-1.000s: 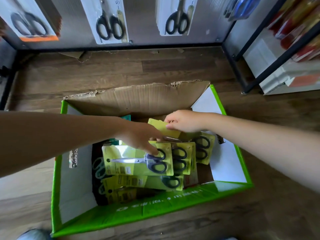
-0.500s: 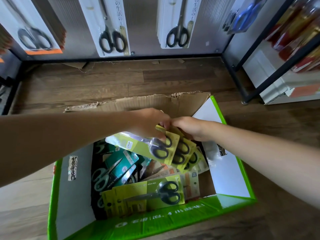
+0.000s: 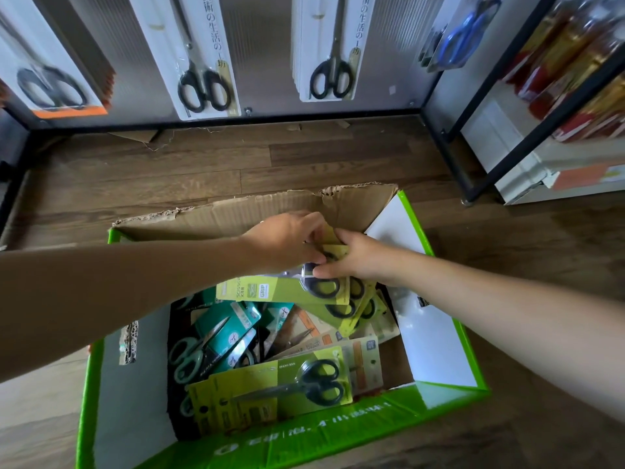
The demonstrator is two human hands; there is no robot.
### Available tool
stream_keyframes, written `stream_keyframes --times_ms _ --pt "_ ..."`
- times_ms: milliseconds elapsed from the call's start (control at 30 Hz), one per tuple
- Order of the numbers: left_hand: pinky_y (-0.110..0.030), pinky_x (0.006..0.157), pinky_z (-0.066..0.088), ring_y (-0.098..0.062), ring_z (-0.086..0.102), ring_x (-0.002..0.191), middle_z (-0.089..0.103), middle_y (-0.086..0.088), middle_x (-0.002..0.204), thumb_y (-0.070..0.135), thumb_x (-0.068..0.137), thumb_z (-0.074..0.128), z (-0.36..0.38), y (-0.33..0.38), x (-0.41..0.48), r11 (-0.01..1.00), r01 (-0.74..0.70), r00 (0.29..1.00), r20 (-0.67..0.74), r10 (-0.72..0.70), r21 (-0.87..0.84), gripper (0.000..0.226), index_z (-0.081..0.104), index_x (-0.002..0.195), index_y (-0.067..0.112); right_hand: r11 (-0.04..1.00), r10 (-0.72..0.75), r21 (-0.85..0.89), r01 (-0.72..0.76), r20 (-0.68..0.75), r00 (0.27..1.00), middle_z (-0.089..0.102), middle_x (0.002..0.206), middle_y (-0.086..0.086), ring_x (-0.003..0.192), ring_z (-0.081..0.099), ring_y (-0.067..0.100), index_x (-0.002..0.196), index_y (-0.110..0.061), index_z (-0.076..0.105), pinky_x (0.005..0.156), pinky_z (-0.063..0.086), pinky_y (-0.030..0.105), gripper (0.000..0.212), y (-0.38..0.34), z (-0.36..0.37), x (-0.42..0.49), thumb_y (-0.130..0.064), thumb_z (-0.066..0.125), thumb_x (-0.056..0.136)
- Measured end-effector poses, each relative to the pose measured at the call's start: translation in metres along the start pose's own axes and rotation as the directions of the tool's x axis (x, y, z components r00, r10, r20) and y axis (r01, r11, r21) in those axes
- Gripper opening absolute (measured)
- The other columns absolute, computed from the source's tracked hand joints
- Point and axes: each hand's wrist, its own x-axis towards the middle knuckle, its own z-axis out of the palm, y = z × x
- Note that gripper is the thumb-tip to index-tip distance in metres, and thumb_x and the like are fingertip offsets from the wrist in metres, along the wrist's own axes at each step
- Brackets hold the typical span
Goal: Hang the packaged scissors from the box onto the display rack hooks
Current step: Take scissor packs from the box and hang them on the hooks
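"GRIP" on green scissors pack [image 3: 270,290], "の生活の" on white card [image 3: 211,35]

Left grip [image 3: 287,243]: curled round the top edge of a fanned bundle of yellow-green scissor packs [image 3: 270,290].
Right grip [image 3: 360,260]: pinches the same bundle, touching the left grip.
Green box [image 3: 338,431]: on the wooden floor [image 3: 236,164], holding teal scissor packs [image 3: 223,333].
Display rack: white-carded black scissors [image 3: 333,62] hang.

The open box [image 3: 111,384] sits on the floor [image 3: 236,164], right in front of the display rack [image 3: 263,62], where hanging scissor packs [image 3: 203,62] line up in a row. A shelf unit [image 3: 541,113] stands off to the right. Loose packs [image 3: 287,387] are piled inside the box. Over its far side, the left hand [image 3: 287,242] and right hand [image 3: 358,258] meet on a fanned bunch of packs [image 3: 287,289].
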Motion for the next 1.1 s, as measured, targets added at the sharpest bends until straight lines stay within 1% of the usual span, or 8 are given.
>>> stream_keyframes --times_ms 167,367,500,600,700,833,967,1100 --pt "-0.031 0.093 0.035 -0.026 0.044 0.108 0.055 -0.009 0.111 0.025 0.099 0.050 0.005 -0.002 -0.002 0.995 0.074 0.929 -0.368 -0.046 0.062 0.021 0.060 0.107 0.008 0.997 0.066 0.043 -0.067 0.028 0.997 0.072 0.112 0.003 0.105 0.068 0.020 0.114 -0.019 0.059 0.097 0.053 0.042 0.046 0.004 -0.007 -0.010 -0.024 0.084 0.076" --pt "-0.032 0.066 0.040 -0.018 0.047 0.073 0.052 0.005 0.080 0.014 0.089 0.054 -0.004 0.016 -0.024 0.975 0.046 0.833 -0.529 -0.159 -0.219 0.006 0.050 0.085 0.017 0.962 0.063 0.268 -0.046 -0.055 0.996 0.071 0.116 0.009 0.108 0.068 0.025 0.124 -0.008 0.060 0.101 0.050 0.044 0.044 0.003 -0.026 -0.019 -0.017 0.076 0.084" --pt "-0.030 0.053 0.042 -0.008 0.049 0.054 0.054 0.009 0.059 0.037 0.086 0.048 0.002 0.035 -0.059 0.934 -0.039 0.940 -0.331 -0.087 -0.356 0.014 0.049 0.072 0.033 0.929 -0.001 0.370 0.014 -0.035 0.999 0.070 0.118 0.006 0.108 0.067 0.019 0.127 -0.006 0.057 0.096 0.053 0.031 0.044 -0.008 -0.035 -0.031 -0.013 0.072 0.087" --pt "-0.034 0.050 0.041 -0.006 0.045 0.046 0.055 0.004 0.053 0.045 0.087 0.046 0.020 0.052 -0.081 0.919 0.076 0.990 -0.079 -0.115 -0.386 0.031 0.055 0.063 0.028 0.912 -0.054 0.405 0.067 -0.043 0.998 0.069 0.093 -0.011 0.078 0.068 -0.005 0.103 -0.021 0.055 0.072 0.051 0.010 0.021 -0.018 -0.040 -0.037 -0.007 0.066 0.091" --pt "-0.040 0.063 0.052 -0.009 0.057 0.055 0.068 0.001 0.067 0.051 0.091 0.052 0.034 0.061 -0.089 0.901 0.239 0.970 0.049 -0.238 -0.362 0.041 0.062 0.072 0.015 0.894 -0.090 0.431 0.125 -0.100 0.991 0.070 0.105 -0.004 0.090 0.068 0.005 0.120 -0.016 0.056 0.076 0.053 0.015 0.039 -0.031 -0.044 -0.039 -0.017 0.071 0.083" --pt "-0.039 0.089 0.056 -0.012 0.069 0.098 0.070 0.007 0.112 0.072 0.073 0.063 0.008 0.053 -0.072 0.528 0.330 0.937 0.204 -0.282 -0.783 0.064 0.057 0.122 0.032 0.832 -0.148 0.514 0.209 -0.157 0.976 0.073 0.102 0.003 0.085 0.072 0.013 0.110 -0.016 0.064 0.072 0.058 0.024 0.031 -0.049 -0.046 -0.033 -0.013 0.072 0.080" --pt "-0.047 0.086 0.058 -0.024 0.070 0.105 0.072 -0.004 0.117 0.036 0.088 0.061 -0.034 0.063 -0.047 0.050 0.111 0.968 0.097 -0.232 -0.993 0.041 0.055 0.128 0.025 0.785 -0.183 0.543 0.298 -0.257 0.949 0.073 0.103 0.006 0.087 0.071 0.016 0.111 -0.012 0.065 0.077 0.058 0.025 0.019 -0.077 -0.041 -0.032 -0.011 0.059 0.092" --pt "-0.045 0.076 0.061 -0.026 0.074 0.090 0.076 -0.011 0.102 0.023 0.097 0.057 -0.060 0.067 -0.035 -0.035 -0.010 0.905 0.006 -0.425 -0.999 0.017 0.064 0.112 0.020 0.881 -0.155 0.396 0.260 -0.279 0.948 0.074 0.108 0.007 0.099 0.070 0.020 0.111 -0.015 0.069 0.092 0.055 0.035 0.022 -0.109 -0.047 -0.034 -0.027 0.060 0.095"
